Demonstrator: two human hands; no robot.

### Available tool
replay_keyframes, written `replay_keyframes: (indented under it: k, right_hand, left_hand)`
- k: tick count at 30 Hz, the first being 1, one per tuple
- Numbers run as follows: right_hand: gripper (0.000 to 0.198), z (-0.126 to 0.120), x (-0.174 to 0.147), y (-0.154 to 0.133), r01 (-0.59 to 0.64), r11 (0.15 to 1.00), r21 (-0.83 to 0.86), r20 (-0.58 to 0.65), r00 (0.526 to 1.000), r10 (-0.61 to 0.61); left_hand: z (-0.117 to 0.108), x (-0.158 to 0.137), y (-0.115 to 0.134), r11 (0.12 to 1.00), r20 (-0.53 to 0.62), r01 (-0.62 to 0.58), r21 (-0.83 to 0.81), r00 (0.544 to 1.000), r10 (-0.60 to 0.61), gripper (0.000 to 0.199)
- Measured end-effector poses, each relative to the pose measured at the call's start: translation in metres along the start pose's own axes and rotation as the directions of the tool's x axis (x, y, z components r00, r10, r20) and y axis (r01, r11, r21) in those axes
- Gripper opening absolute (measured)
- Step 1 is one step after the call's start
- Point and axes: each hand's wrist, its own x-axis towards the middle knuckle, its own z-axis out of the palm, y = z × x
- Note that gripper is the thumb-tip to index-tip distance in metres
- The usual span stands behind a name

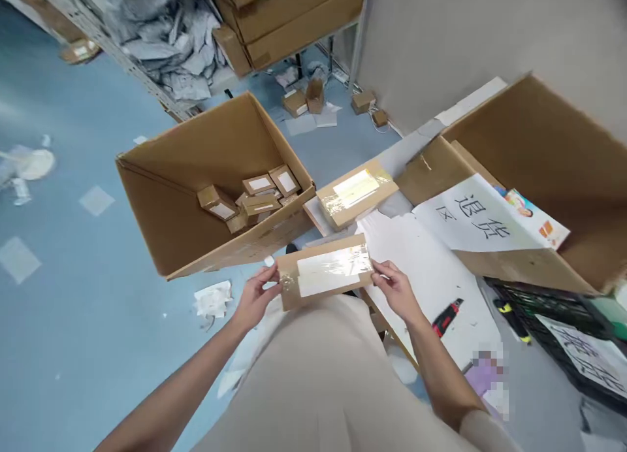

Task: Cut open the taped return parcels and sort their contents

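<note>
Package in hand: a flat brown cardboard package [326, 272], held level in front of my torso, beyond the near edge of my shirt [318, 373] and close to the table [421, 269].
Package face: a white label [337, 266] faces up under glossy clear tape; its print cannot be read.
Left hand: my left hand [258, 294] is nearly closed, thumb and fingers pinching the package's left end.
Right hand: my right hand [394, 285] is likewise nearly closed, thumb and fingers gripping the right end.
Second package: a taped package [357, 192] with a white and yellow label lies just beyond the one I hold, at the table's far-left end.
Left carton: a large open carton [191, 151] contains a loose heap of small labelled boxes [259, 200], gathered toward its right side.
Right carton: another open carton [548, 151] bears a sheet with handwritten characters [470, 217]; a colourful printed item [536, 218] shows beside the sheet.
Cutters: a red and black utility knife [447, 318] lies near my right forearm; a black and yellow one [512, 321] lies beside a black crate [529, 289].
Floor: blue, with scattered paper scraps [213, 300].
</note>
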Motion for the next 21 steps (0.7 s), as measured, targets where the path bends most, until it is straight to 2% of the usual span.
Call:
replay_keyframes:
  k: [4, 7, 10, 15, 18, 21]
  right_hand:
    - [0.041, -0.058, 0.003, 0.035, -0.028, 0.995, -0.091, -0.158, 0.987, 0.014]
    - [0.045, -0.092, 0.033, 0.056, -0.041, 0.983, -0.181, -0.234, 0.972, -0.003]
    - [0.047, -0.113, 0.074, 0.068, -0.057, 0.967, -0.249, -0.272, 0.962, -0.013]
    - [0.042, -0.121, 0.130, 0.078, -0.051, 0.958, -0.284, -0.269, 0.963, -0.029]
    - [0.040, -0.119, 0.147, 0.086, -0.051, 0.953, -0.299, -0.262, 0.965, -0.030]
    - [0.045, -0.117, 0.154, 0.093, -0.046, 0.954, -0.295, -0.262, 0.965, -0.035]
  left_hand:
    - [0.073, 0.023, 0.000, 0.986, 0.145, -0.010, -0.164, 0.989, 0.034, 0.051]
    - [0.125, 0.046, 0.001, 0.946, 0.208, 0.064, -0.317, 0.978, 0.004, 0.058]
    - [0.160, 0.066, 0.008, 0.890, 0.247, 0.148, -0.430, 0.968, -0.042, 0.056]
    - [0.186, 0.094, 0.014, 0.848, 0.185, 0.171, -0.502, 0.979, -0.087, 0.051]
    - [0.192, 0.106, 0.009, 0.855, 0.124, 0.171, -0.490, 0.984, -0.126, 0.047]
    - [0.195, 0.115, -0.001, 0.863, 0.080, 0.169, -0.477, 0.986, -0.148, 0.051]
